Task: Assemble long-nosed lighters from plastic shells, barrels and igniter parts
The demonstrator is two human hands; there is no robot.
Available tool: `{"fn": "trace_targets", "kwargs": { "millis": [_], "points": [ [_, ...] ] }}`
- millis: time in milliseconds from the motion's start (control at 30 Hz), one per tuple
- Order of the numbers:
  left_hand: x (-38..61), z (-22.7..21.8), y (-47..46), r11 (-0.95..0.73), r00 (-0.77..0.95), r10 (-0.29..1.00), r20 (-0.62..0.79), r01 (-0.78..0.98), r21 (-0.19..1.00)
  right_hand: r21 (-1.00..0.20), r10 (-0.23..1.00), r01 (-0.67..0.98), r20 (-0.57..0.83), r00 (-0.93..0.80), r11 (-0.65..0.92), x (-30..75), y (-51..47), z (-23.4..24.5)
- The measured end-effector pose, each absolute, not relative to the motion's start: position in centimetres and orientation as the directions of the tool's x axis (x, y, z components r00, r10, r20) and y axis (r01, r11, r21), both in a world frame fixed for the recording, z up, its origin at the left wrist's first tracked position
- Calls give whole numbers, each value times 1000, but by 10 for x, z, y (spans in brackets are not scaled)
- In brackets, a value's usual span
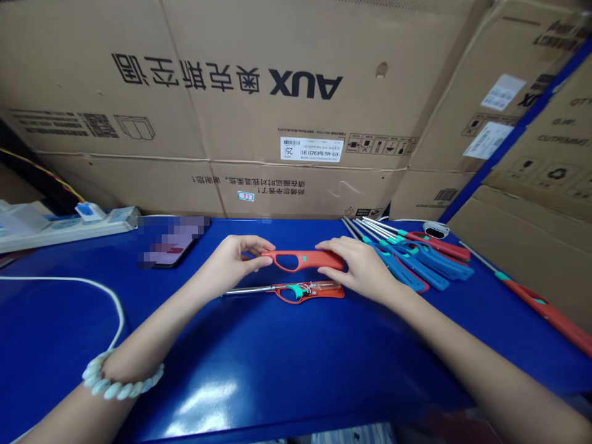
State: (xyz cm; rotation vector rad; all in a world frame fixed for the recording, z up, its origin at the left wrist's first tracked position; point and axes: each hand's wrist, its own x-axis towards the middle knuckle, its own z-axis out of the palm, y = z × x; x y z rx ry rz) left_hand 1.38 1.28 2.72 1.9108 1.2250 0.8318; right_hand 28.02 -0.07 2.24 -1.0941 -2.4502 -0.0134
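Between my two hands is a red lighter casing half (311,259), its outer face toward me, with a finger loop and a small green spot. My left hand (240,259) pinches its left end. The fingers and thumb of my right hand (356,265) grip its right end. Just below, on the blue table, lies an opened lighter (305,291) with a metal tube pointing left, a green trigger, wires and a clear tank showing in its red lower shell. The casing half is held above it, apart from it.
Several blue and red lighters (411,253) are heaped at the back right. Another red lighter (546,305) lies at the right edge. A phone (173,246), power strip (111,221) and white cable (118,308) are left. Cardboard (231,123) walls the blue table (277,370).
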Motion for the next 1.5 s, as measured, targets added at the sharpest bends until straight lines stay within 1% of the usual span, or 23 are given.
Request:
{"fn": "trace_targets", "kwargs": {
  "millis": [67,167,233,300,400,500,933,1333,1500],
  "points": [
    [13,30,10,-344,405,906,126,527,777,-250,742,706,352,-571,662,280,-2,24],
    [15,31,6,-406,502,862,65,610,680,-315,766,698,248,-593,643,280,-3,27],
    [18,30,3,-432,534,845,14,667,607,-329,767,696,186,-615,638,279,-4,29],
    [19,28,1,-464,548,836,-5,712,527,-324,766,701,146,-626,635,277,-6,30],
    [18,26,1,-529,581,814,15,729,433,-316,769,711,115,-628,628,274,-7,31],
    [15,24,1,-577,610,791,42,723,379,-332,767,705,100,-634,626,274,-8,29],
    [22,23,-3,-579,603,797,34,748,326,-319,759,710,47,-650,628,279,-4,26],
    [21,21,-4,-572,599,800,26,751,330,-324,756,709,28,-655,626,279,-4,24],
    [23,23,-5,-562,594,804,-1,761,324,-325,755,713,7,-655,621,279,-4,25]
  ]
}}
